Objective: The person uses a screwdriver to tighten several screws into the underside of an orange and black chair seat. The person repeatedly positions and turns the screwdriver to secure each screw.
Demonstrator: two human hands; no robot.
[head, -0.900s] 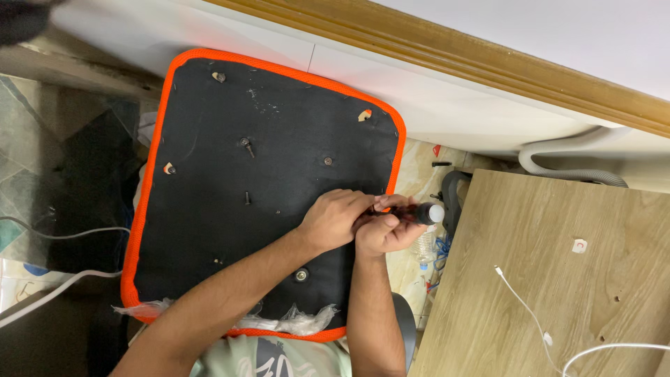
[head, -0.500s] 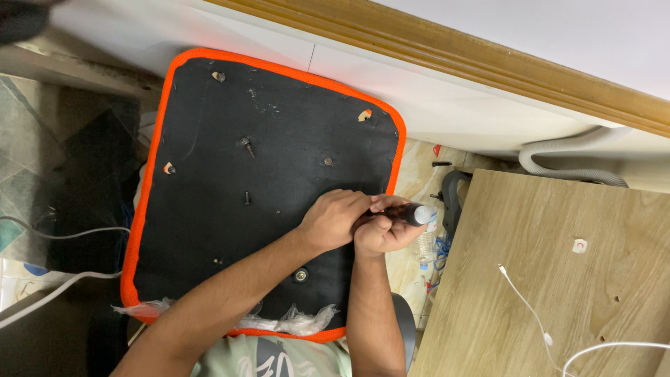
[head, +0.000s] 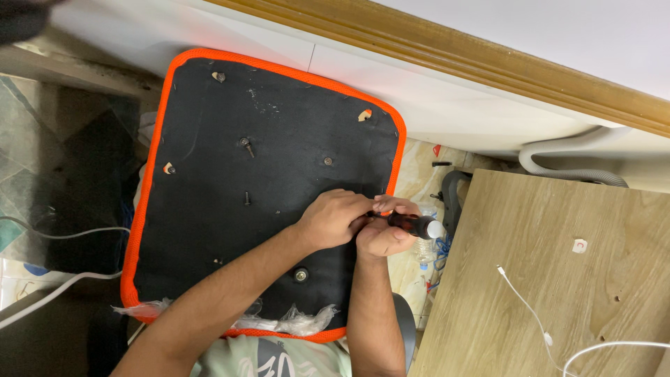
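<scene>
A black seat underside with an orange rim (head: pixel 142 209) lies face down before me, with several bolts and screw holes in it. My right hand (head: pixel 382 234) grips a screwdriver (head: pixel 417 225) with a dark handle and white cap, its tip hidden near the seat's right edge. My left hand (head: pixel 333 217) is curled beside it over the screwdriver's front end, pressing on the black fabric. A loose bolt (head: pixel 246 146) lies on the seat farther left.
A wooden board (head: pixel 558 279) with a white cable (head: pixel 520 297) sits at the right. A grey hose (head: pixel 558 164) runs by the white wall and wood trim. A plastic bottle (head: pixel 423 248) and torn plastic wrap (head: pixel 293 322) lie near. White cables cross the floor at left.
The screwdriver handle has swung slightly, its white cap dipping lower right after shifting left. Both hands stay in place at the seat's right edge.
</scene>
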